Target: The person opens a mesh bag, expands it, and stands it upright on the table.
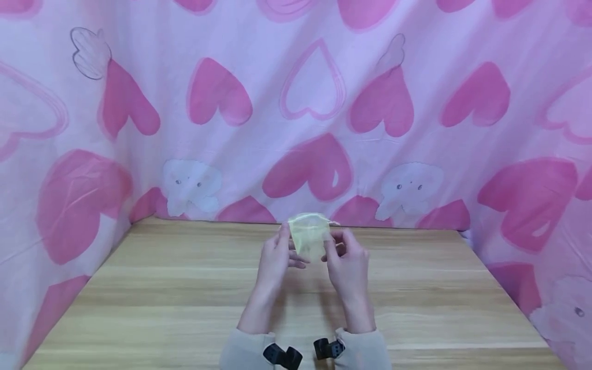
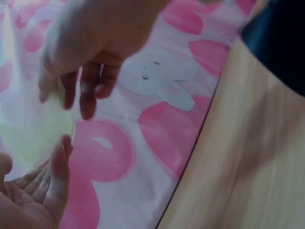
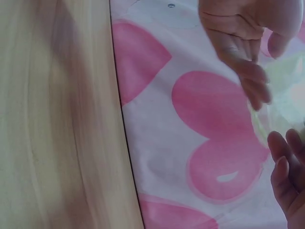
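Note:
A small sheer pale-yellow drawstring pouch (image 1: 309, 234) is held up above the far part of the table, its gathered top edge uppermost. My left hand (image 1: 275, 257) pinches its left side near the top, the thumb in front and the other fingers spread below and behind. On the opposite side, my right hand (image 1: 347, 259) pinches the pouch's lower right edge between thumb and curled fingers. A thin cord end sticks out at the top right. In the left wrist view the translucent pouch (image 2: 33, 124) spans both hands; whether it contains anything cannot be told.
A light wood-grain table (image 1: 185, 293) lies below the hands. Pink cloth (image 1: 314, 169) printed with hearts and white animal figures hangs behind its far edge and along both sides. Black wrist cameras (image 1: 283, 355) sit on the pale sleeves (image 1: 363, 352).

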Demonstrator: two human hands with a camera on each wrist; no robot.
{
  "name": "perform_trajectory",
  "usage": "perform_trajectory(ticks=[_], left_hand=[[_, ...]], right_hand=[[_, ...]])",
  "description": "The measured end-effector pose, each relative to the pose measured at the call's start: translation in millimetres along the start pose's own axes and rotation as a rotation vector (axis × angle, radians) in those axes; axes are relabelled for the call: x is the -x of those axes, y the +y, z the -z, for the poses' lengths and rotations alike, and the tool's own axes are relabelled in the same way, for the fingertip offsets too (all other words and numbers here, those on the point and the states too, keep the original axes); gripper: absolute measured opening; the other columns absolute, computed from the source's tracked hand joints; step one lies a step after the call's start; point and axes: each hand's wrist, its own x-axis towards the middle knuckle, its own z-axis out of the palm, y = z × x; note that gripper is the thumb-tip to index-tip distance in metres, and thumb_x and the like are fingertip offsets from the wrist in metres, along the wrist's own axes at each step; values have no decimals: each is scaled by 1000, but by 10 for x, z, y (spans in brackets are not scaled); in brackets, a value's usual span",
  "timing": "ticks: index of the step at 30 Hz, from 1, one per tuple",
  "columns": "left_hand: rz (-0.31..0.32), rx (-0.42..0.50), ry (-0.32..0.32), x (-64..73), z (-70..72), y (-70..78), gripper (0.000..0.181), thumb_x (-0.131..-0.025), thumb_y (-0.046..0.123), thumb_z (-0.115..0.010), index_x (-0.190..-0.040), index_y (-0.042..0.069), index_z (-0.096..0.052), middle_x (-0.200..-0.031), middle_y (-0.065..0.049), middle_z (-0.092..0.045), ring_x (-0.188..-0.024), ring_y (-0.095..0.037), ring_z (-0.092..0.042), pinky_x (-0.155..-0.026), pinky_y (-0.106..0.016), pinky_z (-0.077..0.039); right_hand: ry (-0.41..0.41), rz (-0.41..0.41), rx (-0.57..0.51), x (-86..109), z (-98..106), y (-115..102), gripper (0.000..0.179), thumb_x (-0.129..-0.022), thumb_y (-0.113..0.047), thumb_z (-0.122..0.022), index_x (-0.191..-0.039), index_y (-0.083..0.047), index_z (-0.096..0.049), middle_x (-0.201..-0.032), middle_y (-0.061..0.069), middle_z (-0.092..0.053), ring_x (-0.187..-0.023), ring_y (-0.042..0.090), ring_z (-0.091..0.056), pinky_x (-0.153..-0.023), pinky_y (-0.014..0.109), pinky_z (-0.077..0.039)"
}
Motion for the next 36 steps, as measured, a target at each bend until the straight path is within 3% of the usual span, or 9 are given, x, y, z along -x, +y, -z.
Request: perform_trajectory(ticks=[5, 10, 13, 18, 21, 24, 28, 31, 36], left_hand=[[-35, -29, 21, -14, 65, 18, 44, -103, 38, -49, -82, 1, -60, -67, -9, -58, -61, -25, -68, -58, -38, -56], [-143, -210, 113, -19, 136, -1, 38, -102, 29, -52, -74, 4, -60, -54, -1, -41, -48, -11, -45, -43, -24, -35], [-198, -249, 126, -37, 158, 2, 35, -102, 26, -54, -75, 5, -63, -56, 2, -35, -49, -11, -31, -44, -24, -26], [-274, -239, 139, -52, 139, -4, 37, -101, 25, -55, -72, 4, -61, -57, 2, -32, -52, -11, -30, -46, -24, -26], [-325, -245, 143, -46, 123, -33, 28, -100, 22, -58, -81, 5, -70, -59, 2, -42, -55, -11, -37, -49, -24, -32], [-379, -249, 104, -58, 96, -69, 21, -98, 22, -61, -97, 6, -75, -68, -2, -57, -62, -12, -46, -55, -23, -40], [-410, -259, 49, -74, 54, -96, 24, -96, 27, -64, -100, 6, -75, -73, -4, -63, -64, -13, -51, -56, -23, -43], [-418, -265, 42, -74, 44, -112, 23, -95, 26, -66, -99, 6, -76, -74, -1, -64, -63, -11, -52, -55, -22, -43], [-467, -290, 5, -95, 69, -170, 17, -93, 17, -68, -103, 5, -76, -95, -1, -71, -74, -12, -61, -64, -25, -51]], right_hand=[[-130, -9, -5, 3, 12, -3, 6, -89, -5, -71, -93, -6, -67, -70, 0, -65, -52, 10, -60, -44, 25, -47], [-417, -202, -186, 6, 132, 18, 25, -86, -15, -77, -108, -10, -65, -98, 5, -65, -70, 21, -67, -59, 31, -54], [-493, -318, -300, -19, 201, 27, 31, -92, -20, -70, -117, -7, -59, -110, 13, -61, -77, 29, -69, -66, 37, -56], [-395, -482, -427, -74, 251, 23, 34, -100, -30, -57, -121, -3, -50, -101, 18, -62, -71, 34, -70, -63, 39, -57], [-326, -531, -432, -88, 244, 26, 31, -100, -27, -59, -118, -3, -55, -96, 15, -63, -68, 28, -69, -60, 35, -56], [-263, -517, -407, -99, 232, 46, 23, -98, -18, -62, -111, 1, -61, -93, 13, -62, -67, 23, -66, -57, 30, -54], [-212, -475, -346, -107, 225, 78, 15, -95, -10, -65, -104, 2, -67, -87, 16, -61, -67, 26, -63, -55, 29, -53], [-219, -443, -284, -106, 226, 91, 13, -93, -9, -67, -103, 0, -70, -85, 18, -62, -66, 29, -63, -54, 32, -53], [-248, -410, -182, -88, 222, 114, 12, -92, -8, -68, -101, -3, -73, -84, 14, -65, -63, 21, -62, -55, 33, -53]])
